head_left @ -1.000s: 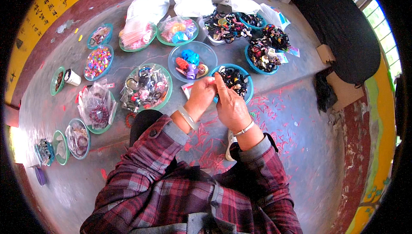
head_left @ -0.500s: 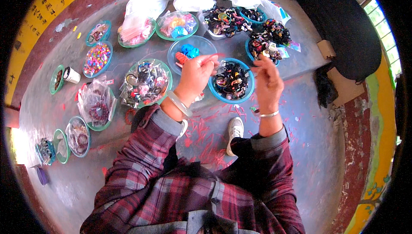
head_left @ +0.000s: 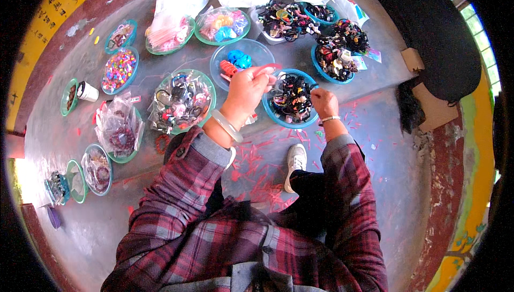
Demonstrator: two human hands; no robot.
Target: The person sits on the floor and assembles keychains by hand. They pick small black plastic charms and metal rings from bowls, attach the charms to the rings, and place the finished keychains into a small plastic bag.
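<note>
My left hand (head_left: 246, 92) is closed, a thin red strip (head_left: 269, 68) showing from its thumb and fingertips. It is raised in front of a wide see-through bowl (head_left: 219, 56) that holds blue and red bunches. To its right stands a blue bowl (head_left: 276, 119) heaped with black hair ties (head_left: 289, 98), some with small coloured ornaments. My right hand (head_left: 325, 104) is at the right rim of this bowl, fingers curled and pressed together. What they hold, if anything, I cannot make out.
A green bowl of bagged hair ornaments (head_left: 182, 102) stands left of my left arm. Behind are bowls of pastel items (head_left: 222, 25) and more black hair ties (head_left: 286, 20). Red scraps (head_left: 257, 158) litter the floor around my shoe (head_left: 296, 162). A black bag-like mass (head_left: 428, 35) lies at right.
My right hand has come down and slightly left to the blue bowl's rim, and its fingers have curled in. My left hand stays almost in place with the red strip.
</note>
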